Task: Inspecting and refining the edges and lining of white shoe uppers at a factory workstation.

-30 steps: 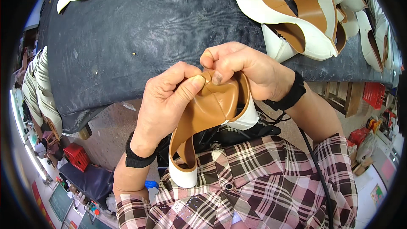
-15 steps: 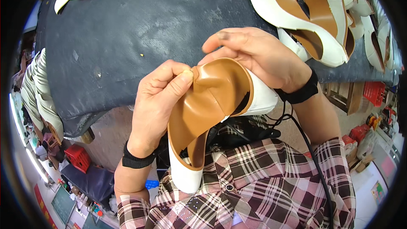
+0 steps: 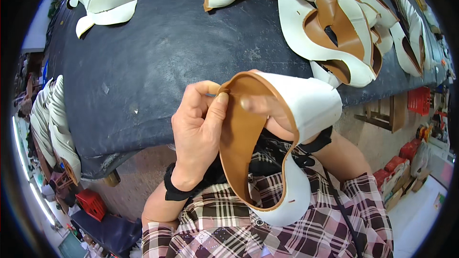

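A shoe upper (image 3: 315, 105), white outside with a tan-brown lining, hangs in front of my chest, its opening turned toward me. My left hand (image 3: 198, 122) pinches its brown edge between thumb and forefinger at the upper left. My right hand (image 3: 272, 114) reaches inside the curved piece, with a slightly blurred digit stretched out along the lining and nothing seen gripped. The white side of the upper hides part of that hand. Black bands circle both wrists.
A dark covered table (image 3: 181, 43) spreads ahead. More white-and-brown uppers (image 3: 334, 24) lie at its far right, with others along the back. Stacked white pieces (image 3: 55, 119) hang at the left edge. A red crate (image 3: 91, 204) stands lower left; a black cable (image 3: 337, 196) runs by my right arm.
The upper has turned and opened out, its white side swinging up and right. My right hand has moved from beyond it to inside it. My left hand keeps its pinch, now slightly farther right.
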